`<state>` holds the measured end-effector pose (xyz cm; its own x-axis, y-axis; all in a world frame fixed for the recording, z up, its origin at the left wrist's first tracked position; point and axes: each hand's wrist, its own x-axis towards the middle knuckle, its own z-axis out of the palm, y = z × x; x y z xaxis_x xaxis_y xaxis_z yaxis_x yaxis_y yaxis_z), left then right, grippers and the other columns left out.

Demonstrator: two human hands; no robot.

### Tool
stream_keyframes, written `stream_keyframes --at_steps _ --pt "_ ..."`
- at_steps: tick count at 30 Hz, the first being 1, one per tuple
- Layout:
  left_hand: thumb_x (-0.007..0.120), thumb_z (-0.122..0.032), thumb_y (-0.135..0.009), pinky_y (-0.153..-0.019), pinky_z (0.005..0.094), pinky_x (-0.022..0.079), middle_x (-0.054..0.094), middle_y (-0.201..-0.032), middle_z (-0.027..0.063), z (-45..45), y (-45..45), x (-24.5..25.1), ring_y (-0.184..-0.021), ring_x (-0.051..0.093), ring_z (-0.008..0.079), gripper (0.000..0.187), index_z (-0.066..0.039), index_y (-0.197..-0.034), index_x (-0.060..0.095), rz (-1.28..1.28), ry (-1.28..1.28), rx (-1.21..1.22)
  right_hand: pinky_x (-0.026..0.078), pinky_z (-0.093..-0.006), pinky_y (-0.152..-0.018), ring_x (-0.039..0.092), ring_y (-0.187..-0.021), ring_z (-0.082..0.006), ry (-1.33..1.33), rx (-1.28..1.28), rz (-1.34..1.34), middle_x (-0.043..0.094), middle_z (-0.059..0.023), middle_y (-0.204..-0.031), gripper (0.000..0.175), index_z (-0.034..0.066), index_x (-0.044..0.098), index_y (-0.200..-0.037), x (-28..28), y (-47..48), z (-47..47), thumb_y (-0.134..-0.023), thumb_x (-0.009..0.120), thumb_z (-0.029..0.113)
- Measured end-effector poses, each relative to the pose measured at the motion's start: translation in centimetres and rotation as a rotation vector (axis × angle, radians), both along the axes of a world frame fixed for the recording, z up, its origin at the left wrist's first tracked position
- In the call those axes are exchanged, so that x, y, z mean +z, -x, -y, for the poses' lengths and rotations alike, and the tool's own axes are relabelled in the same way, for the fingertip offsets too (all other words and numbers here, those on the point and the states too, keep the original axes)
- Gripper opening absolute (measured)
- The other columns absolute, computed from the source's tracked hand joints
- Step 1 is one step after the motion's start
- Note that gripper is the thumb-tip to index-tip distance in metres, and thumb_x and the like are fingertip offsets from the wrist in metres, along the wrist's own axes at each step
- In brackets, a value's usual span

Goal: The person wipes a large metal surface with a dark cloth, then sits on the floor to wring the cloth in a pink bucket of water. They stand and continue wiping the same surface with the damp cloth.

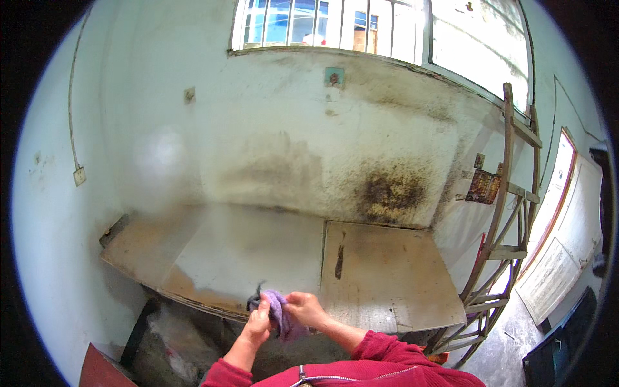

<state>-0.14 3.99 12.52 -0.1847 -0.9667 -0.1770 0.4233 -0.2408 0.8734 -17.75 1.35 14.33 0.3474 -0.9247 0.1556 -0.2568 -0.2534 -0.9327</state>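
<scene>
Both of my hands are on a bunched purple cloth (277, 305) with a dark grey part (253, 302) at its left side. My left hand (260, 317) grips it from the left, thumb uppermost. From the right, my right hand (303, 308) pinches its edge between thumb and fingers. A loose end hangs below my fingers. The cloth is held at the front edge of a worn board table (251, 251); whether it touches the board cannot be told. A dark elongated stain (340, 261) marks the brown right-hand board (382, 271).
A wooden ladder (503, 208) leans by the wall to the right. Beyond it stands a pale door (561, 232). Plastic bags (179, 334) lie under the table. A barred window (329, 24) is above. A wall socket (79, 176) hangs at left. Black mould (394, 191) darkens the wall.
</scene>
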Motion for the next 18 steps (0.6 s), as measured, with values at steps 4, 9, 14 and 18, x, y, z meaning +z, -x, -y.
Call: stream_keyframes --at_steps 4,9,14,18 --pt "0.045 -0.039 -0.099 -0.081 0.0433 0.055 0.063 -0.113 0.0095 -0.9 -2.3 0.6 -0.101 0.063 0.0247 0.044 -0.003 -0.123 0.054 -0.171 0.072 0.011 0.049 -0.0291 -0.068 0.056 -0.075 -0.0112 -0.134 -0.045 0.344 0.059 -0.0002 -0.080 0.014 0.0013 0.058 -0.089 1.4 0.7 -0.4 -0.090 0.062 0.014" --pt "0.050 -0.028 -0.097 -0.074 0.0553 0.057 0.063 -0.112 0.0178 -1.6 -3.1 1.4 -0.096 0.065 0.0358 0.036 0.000 -0.120 0.052 -0.323 0.118 0.152 0.045 -0.0260 -0.069 0.050 -0.076 -0.0097 -0.085 -0.255 0.334 0.056 0.0001 -0.082 0.018 0.0012 0.057 -0.094 1.1 1.2 0.3 -0.095 0.057 0.019" --pt "0.058 -0.014 -0.093 -0.072 0.0472 0.058 0.064 -0.103 0.0129 -1.7 -2.9 1.8 -0.087 0.066 0.0295 0.025 -0.001 -0.114 0.055 -0.264 0.175 0.412 0.049 -0.0356 -0.071 0.062 -0.080 -0.0226 0.132 -0.420 -0.041 0.065 -0.0127 -0.087 0.020 0.0021 0.059 -0.096 -4.0 1.3 2.0 -0.094 0.054 0.021" --pt "0.059 -0.009 -0.092 -0.079 0.0327 0.050 0.063 -0.096 0.0046 -0.7 -5.2 2.6 -0.087 0.060 0.0169 0.014 -0.002 -0.104 0.059 0.037 0.337 0.546 0.052 -0.0403 -0.073 0.067 -0.082 -0.0298 0.272 -0.382 -0.270 0.067 -0.0193 -0.093 0.021 0.0013 0.060 -0.100 -5.5 1.7 1.8 -0.093 0.054 0.020"
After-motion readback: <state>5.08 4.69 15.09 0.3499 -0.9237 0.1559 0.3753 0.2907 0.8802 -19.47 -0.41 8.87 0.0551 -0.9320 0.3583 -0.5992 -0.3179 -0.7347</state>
